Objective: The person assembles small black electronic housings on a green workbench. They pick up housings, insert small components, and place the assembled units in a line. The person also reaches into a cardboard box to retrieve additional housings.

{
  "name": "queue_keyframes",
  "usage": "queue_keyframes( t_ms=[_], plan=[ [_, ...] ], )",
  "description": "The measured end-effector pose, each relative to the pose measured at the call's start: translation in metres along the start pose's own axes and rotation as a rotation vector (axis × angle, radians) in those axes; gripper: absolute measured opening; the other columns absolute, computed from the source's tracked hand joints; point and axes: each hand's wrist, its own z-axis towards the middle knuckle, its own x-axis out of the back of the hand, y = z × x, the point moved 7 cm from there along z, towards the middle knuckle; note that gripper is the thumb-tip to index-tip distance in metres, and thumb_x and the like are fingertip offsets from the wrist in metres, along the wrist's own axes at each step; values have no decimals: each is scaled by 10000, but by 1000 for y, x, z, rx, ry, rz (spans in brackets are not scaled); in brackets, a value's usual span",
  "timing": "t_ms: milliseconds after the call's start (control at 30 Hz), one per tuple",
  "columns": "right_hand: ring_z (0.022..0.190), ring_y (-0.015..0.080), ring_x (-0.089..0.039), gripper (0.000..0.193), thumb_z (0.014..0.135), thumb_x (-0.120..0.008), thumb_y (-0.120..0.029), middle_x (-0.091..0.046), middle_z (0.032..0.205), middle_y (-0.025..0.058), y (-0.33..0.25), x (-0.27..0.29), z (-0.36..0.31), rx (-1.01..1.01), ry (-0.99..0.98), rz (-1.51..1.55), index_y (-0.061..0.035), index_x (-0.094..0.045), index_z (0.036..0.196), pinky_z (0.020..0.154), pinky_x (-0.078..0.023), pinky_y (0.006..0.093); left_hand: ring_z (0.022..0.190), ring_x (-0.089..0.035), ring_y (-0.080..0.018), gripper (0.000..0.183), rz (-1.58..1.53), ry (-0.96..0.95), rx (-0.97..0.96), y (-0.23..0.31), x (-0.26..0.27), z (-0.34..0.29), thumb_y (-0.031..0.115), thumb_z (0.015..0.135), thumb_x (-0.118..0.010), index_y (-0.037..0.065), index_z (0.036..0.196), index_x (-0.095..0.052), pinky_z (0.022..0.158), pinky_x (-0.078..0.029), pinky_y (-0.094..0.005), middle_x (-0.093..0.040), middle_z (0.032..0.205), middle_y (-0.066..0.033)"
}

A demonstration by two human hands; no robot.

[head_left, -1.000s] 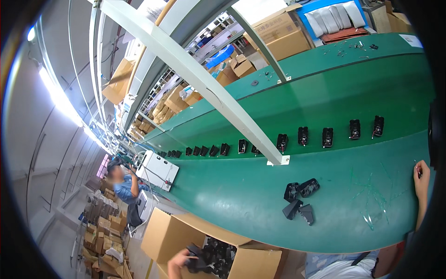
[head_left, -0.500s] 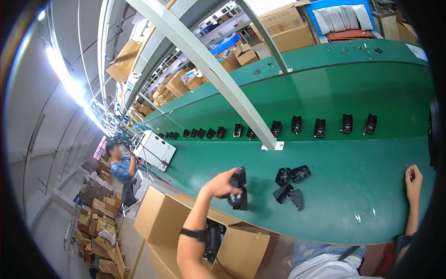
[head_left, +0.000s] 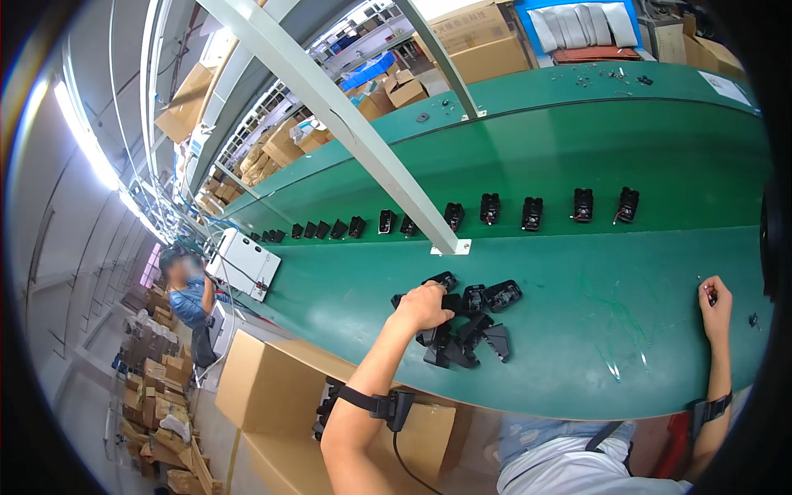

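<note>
Probably for easy reach, black shells [head_left: 473, 330] sit bunched around the left hand [head_left: 424, 307], whose grip I cannot tell; the right hand [head_left: 715, 297] pinches a small part [head_left: 711, 296].

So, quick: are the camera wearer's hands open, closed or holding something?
Left hand: curled over black parts; grip can't be told.
Right hand: closed on a small, unclear item.

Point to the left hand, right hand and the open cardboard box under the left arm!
Left hand [head_left: 425, 306]: head view, back of the hand.
Right hand [head_left: 718, 300]: head view, middle of the hand.
Open cardboard box [head_left: 252, 384]: head view, a flap.
</note>
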Motion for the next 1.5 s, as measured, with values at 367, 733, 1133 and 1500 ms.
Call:
queue_keyframes(
  t_ms=[367, 733, 1133, 1500],
  plan=[
    [744, 55, -502, 43, 862, -624, -21, -573, 825, -17, -30, -6, -15, -54, -159, 225, -15, -621, 904, 654, -408, 213, 1105, -597, -364, 518, -211, 551, -150, 60, 87, -40, 314, 695, -829, -10, 1013, -579, 956, -473, -428, -614, 1192, -203],
    [800, 259, -681, 145, 789, -689, -91, -694, 898, 110, -180, -125, -11, 401, -466, 184, -20, -692, 915, 743, -548, 352, 786, -660, -143, 330, -1280, 200, -591, 288, 40, 22, 302, 884, -726, 30, 929, -544, 677, -531, -295, -687, 908, -95],
    [1073, 181, -627, 309, 884, -638, -8, -662, 1128, 110, -118, -95, 1, -129, -484, 765, 31, -632, 1191, 921, -513, 322, 699, -684, -214, 334, -1838, 40, -424, 287, -21, 36, 307, 920, -657, 71, 1088, -489, 524, -494, -269, -657, 835, -120],
    [1162, 224, -605, 389, 873, -612, 27, -641, 1185, 127, -105, -101, 0, -267, -489, 1295, 35, -568, 1259, 956, -500, 327, 718, -670, -202, 337, -1705, -233, -513, 325, -44, 18, 269, 965, -571, 49, 1210, -497, 515, -439, -258, -659, 1028, -150]
  ],
)
